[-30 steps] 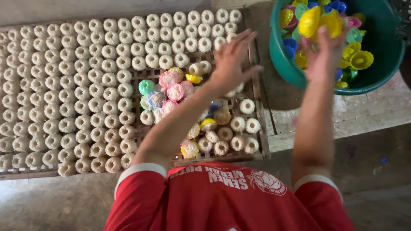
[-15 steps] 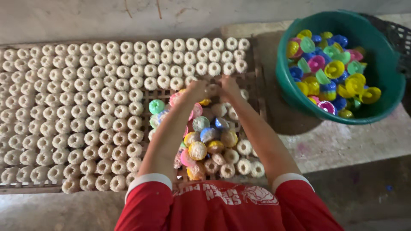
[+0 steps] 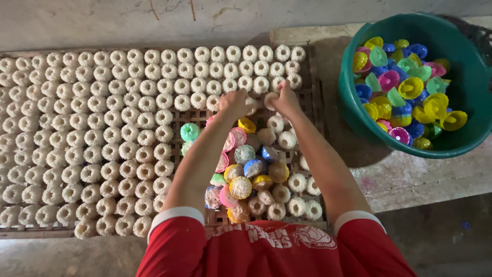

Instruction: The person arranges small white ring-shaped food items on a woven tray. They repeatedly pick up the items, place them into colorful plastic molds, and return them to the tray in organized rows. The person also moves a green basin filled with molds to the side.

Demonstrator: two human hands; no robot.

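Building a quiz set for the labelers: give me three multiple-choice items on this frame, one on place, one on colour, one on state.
1. Where does the round teal plastic tub sit?
A. right of the slatted wooden tray
B. left of it
C. on top of it

2. What colour are the ring-shaped puffed cakes set in rows?
A. blue
B. off-white
C. black

3. How do the left hand and right hand stand?
A. in the tub
B. spread far apart
C. close together above the tray, each closed on a pale piece

Key: 1 A, the tub stands beyond the tray's right edge. 2 B, every row is pale. 3 C, both fists meet near the rows' end.
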